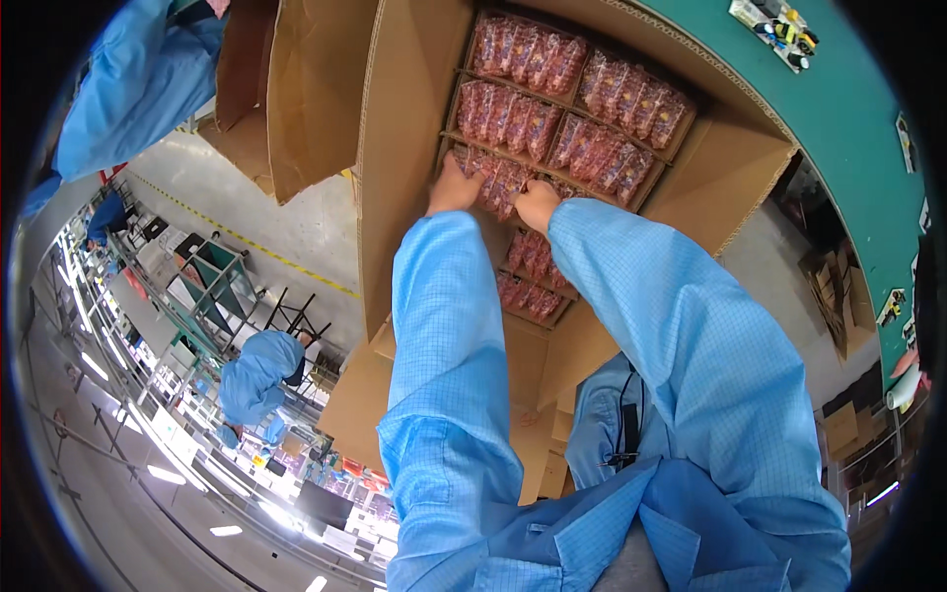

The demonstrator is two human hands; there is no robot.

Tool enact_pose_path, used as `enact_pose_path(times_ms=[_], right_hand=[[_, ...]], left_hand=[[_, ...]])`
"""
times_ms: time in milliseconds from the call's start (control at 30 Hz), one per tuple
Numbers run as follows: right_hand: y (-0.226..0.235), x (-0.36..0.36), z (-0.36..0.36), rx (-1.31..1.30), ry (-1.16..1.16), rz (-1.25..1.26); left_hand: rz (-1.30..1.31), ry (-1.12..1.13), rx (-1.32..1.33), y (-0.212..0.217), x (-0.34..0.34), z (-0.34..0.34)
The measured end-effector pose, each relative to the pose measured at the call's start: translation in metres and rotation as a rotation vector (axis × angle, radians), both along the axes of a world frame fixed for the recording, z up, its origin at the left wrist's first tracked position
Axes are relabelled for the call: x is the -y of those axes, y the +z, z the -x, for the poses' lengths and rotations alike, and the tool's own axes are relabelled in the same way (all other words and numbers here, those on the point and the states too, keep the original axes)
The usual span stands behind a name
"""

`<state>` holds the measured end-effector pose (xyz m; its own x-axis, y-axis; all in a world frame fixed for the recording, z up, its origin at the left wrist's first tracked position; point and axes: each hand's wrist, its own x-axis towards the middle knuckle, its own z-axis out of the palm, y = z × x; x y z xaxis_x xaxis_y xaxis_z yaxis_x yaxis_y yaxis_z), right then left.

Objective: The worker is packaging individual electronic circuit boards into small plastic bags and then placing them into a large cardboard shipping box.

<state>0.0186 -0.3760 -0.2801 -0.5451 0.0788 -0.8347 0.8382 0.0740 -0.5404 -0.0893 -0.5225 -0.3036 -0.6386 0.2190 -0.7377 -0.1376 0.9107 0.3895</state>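
Both my arms, in blue checked sleeves, reach into a large open cardboard box (409,109). Cardboard dividers split it into compartments holding rows of pink bubble-wrapped packs (528,54). My left hand (454,187) is closed on the left end of a row of bubble-wrapped packs (501,180) in the middle of the left column. At the right end of that same row, my right hand (538,204) is closed with its fingers pinched on the wrap. What lies inside the wrapping cannot be made out. My right hand and sleeve partly cover the neighbouring compartments.
A green work surface (858,128) curves along the right, with small parts (779,35) on it. Another open cardboard carton (316,89) stands at the left, beside a person in blue (138,89). Farther off, another person in blue (258,380) bends near racks.
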Motion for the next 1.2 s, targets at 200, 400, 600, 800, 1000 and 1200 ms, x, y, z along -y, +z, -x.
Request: enact_pose_path(times_ms=[200,400,600,800,1000,1200], right_hand=[[0.156,-0.047,-0.073,-0.176,-0.354,1.02],[0.204,-0.217,-0.143,-0.319,-0.346,0.481],[0.254,-0.415,-0.085,-0.688,-0.438,-0.444],[0.21,-0.506,0.013,-0.689,0.191,-0.856],[0.177,-0.528,0.052,-0.646,0.211,-1.006],[0.186,-0.538,0.063,-0.53,0.225,-0.903]], left_hand=[[0.236,-0.043,-0.387,0.018,-0.001,-0.046],[-0.343,0.27,-0.573,0.072,-0.062,-0.139],[-0.468,0.178,-0.421,0.257,-0.264,-0.16],[-0.708,-0.035,-0.398,0.291,-0.448,-0.095],[-0.689,-0.189,-0.51,0.297,-0.593,0.053],[-0.61,-0.577,-0.8,0.257,-0.702,0.207]])
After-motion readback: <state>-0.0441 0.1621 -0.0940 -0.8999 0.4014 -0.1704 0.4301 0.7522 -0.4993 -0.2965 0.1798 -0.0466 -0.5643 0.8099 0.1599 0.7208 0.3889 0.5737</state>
